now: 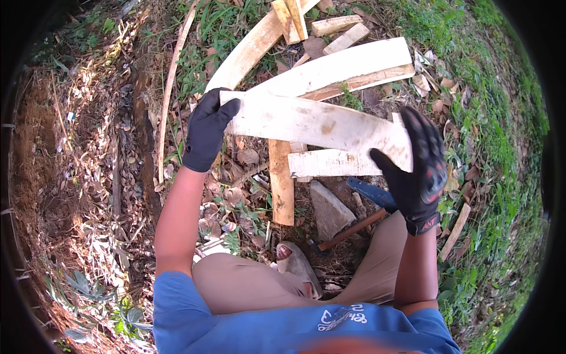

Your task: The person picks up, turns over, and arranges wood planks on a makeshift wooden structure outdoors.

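A pale wooden board (312, 121) is raised in front of me, its broad face toward me and marked with brown smudges. My left hand (207, 127), in a black glove, grips its left end with the thumb over the face. At the board's right end is my right hand (420, 165), also gloved in black. Its fingers are stretched out and spread, slightly blurred, with the thumb over the board's face. Below the board lie another pale plank (336, 163) and an upright yellowish wood strip (282, 183).
More boards (348, 65) and short wood blocks (336, 25) lie beyond. Near my legs are a grey stone (329, 209), a hammer (354, 230) and a blue flat object (372, 193), partly hidden. Dry leaves cover the ground; grass (495, 177) grows at right.
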`<state>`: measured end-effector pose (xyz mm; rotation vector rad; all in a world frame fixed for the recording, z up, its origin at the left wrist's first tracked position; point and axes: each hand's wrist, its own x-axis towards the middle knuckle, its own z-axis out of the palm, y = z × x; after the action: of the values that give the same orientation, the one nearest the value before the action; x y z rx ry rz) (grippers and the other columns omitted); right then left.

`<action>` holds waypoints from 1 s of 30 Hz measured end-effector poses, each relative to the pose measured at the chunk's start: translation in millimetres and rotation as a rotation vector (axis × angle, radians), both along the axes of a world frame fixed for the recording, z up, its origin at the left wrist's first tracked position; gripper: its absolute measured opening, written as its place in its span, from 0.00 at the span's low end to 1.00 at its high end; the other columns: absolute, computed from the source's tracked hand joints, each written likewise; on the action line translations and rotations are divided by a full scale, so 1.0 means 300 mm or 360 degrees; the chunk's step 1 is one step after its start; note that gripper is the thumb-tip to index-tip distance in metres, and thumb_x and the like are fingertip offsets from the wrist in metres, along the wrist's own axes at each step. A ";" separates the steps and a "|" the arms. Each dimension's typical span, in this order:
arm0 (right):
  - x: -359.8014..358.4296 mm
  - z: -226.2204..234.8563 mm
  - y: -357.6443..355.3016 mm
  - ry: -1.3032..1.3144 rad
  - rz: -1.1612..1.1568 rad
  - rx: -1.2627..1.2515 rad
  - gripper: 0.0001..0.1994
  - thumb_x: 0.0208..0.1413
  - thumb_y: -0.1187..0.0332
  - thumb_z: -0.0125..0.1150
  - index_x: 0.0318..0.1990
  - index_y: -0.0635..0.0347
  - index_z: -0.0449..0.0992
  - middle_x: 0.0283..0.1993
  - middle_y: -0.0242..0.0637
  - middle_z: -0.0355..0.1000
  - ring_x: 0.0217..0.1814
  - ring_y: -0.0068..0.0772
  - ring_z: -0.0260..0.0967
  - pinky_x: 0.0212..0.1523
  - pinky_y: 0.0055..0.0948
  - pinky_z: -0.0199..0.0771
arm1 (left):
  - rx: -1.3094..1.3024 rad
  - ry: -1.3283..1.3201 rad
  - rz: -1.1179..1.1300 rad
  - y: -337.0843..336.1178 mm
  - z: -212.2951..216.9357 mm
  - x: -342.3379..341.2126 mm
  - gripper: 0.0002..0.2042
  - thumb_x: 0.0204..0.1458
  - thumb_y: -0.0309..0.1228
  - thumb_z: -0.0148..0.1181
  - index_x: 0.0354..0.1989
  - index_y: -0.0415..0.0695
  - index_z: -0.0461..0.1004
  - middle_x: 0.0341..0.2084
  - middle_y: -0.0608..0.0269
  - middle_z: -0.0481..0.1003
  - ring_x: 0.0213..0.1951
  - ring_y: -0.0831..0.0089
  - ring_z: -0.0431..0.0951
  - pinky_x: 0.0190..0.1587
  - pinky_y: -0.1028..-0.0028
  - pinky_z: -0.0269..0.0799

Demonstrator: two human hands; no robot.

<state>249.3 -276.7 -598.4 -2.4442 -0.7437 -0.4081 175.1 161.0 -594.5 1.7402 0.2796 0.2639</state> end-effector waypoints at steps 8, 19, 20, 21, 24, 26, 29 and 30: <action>-0.028 0.080 0.261 0.1563 0.0324 0.0567 0.29 0.70 0.51 0.76 0.65 0.69 0.84 0.51 0.46 0.89 0.51 0.32 0.85 0.57 0.36 0.83 | -0.0042 0.0031 -0.0035 -0.158 0.146 0.066 0.23 0.80 0.47 0.58 0.65 0.38 0.83 0.52 0.65 0.86 0.53 0.76 0.84 0.62 0.68 0.79; -0.154 0.004 0.281 0.1399 -0.0242 0.0933 0.22 0.79 0.53 0.66 0.55 0.69 0.88 0.45 0.41 0.88 0.45 0.28 0.83 0.51 0.37 0.82 | -0.0357 0.0347 -0.0557 -0.523 -0.353 -0.171 0.20 0.82 0.44 0.57 0.70 0.43 0.78 0.57 0.55 0.86 0.54 0.72 0.87 0.57 0.66 0.84; -0.167 0.008 0.313 0.1479 -0.0272 0.0935 0.21 0.78 0.55 0.66 0.56 0.69 0.87 0.45 0.42 0.88 0.45 0.28 0.83 0.51 0.37 0.83 | -0.0584 0.0443 -0.0464 -0.527 -0.385 -0.177 0.20 0.82 0.44 0.56 0.70 0.43 0.78 0.55 0.57 0.85 0.53 0.73 0.86 0.56 0.66 0.84; -0.179 0.012 0.341 0.1458 -0.0160 0.1029 0.20 0.77 0.57 0.67 0.58 0.68 0.86 0.45 0.43 0.88 0.45 0.28 0.84 0.50 0.37 0.83 | -0.0850 0.0480 -0.0387 -0.532 -0.410 -0.181 0.20 0.83 0.45 0.55 0.69 0.43 0.79 0.54 0.59 0.85 0.51 0.73 0.85 0.55 0.67 0.84; -0.204 0.011 0.413 0.1258 -0.0143 0.0853 0.22 0.72 0.55 0.72 0.60 0.67 0.83 0.43 0.49 0.86 0.42 0.45 0.87 0.44 0.43 0.83 | -0.1172 0.0574 -0.0369 -0.492 -0.440 -0.192 0.21 0.84 0.46 0.52 0.67 0.43 0.80 0.50 0.63 0.84 0.49 0.75 0.83 0.55 0.68 0.82; -0.216 0.016 0.425 0.1252 -0.0205 0.0704 0.23 0.70 0.53 0.73 0.58 0.66 0.83 0.43 0.50 0.86 0.43 0.47 0.87 0.44 0.44 0.84 | -0.1038 0.0698 -0.0403 -0.468 -0.435 -0.202 0.22 0.85 0.46 0.49 0.66 0.42 0.79 0.51 0.64 0.83 0.52 0.77 0.82 0.60 0.68 0.80; -0.216 0.008 0.421 0.1279 -0.0236 0.0516 0.22 0.70 0.53 0.74 0.55 0.66 0.83 0.43 0.51 0.86 0.44 0.48 0.88 0.45 0.44 0.84 | -0.1360 0.0694 -0.0286 -0.495 -0.417 -0.212 0.22 0.85 0.45 0.49 0.68 0.40 0.79 0.52 0.64 0.83 0.54 0.78 0.81 0.62 0.69 0.79; -0.207 -0.003 0.413 0.1256 -0.0234 0.0453 0.22 0.70 0.54 0.74 0.54 0.67 0.82 0.43 0.52 0.86 0.44 0.48 0.88 0.44 0.44 0.85 | -0.1359 0.0633 -0.0292 -0.507 -0.407 -0.212 0.22 0.85 0.45 0.50 0.68 0.40 0.79 0.53 0.64 0.84 0.54 0.78 0.81 0.62 0.70 0.79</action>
<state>187.3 -152.8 -599.4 -2.1260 -0.1503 0.3720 111.4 8.9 -716.8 0.9422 0.4385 -0.3126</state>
